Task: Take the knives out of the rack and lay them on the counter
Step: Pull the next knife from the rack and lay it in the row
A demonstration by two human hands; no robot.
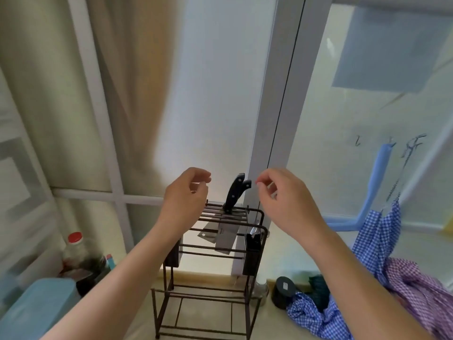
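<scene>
A dark metal wire rack (255,213) stands on the beige counter (210,315) in front of a frosted window. Two knives with black riveted handles (235,192) stick up out of its top slots, and their broad grey blades (224,238) hang down inside the frame. My left hand (186,192) hovers just left of the handles, fingers loosely curled and holding nothing. To the right of the handles, at the same height, my right hand (282,195) is also curled and empty. Neither hand touches a knife.
A red-capped bottle (76,251) with dark liquid and a light blue plastic box (39,307) sit at the left. A black round object (284,292) and blue and purple checked cloths (382,278) lie at the right. A blue hanger (377,185) leans on the window.
</scene>
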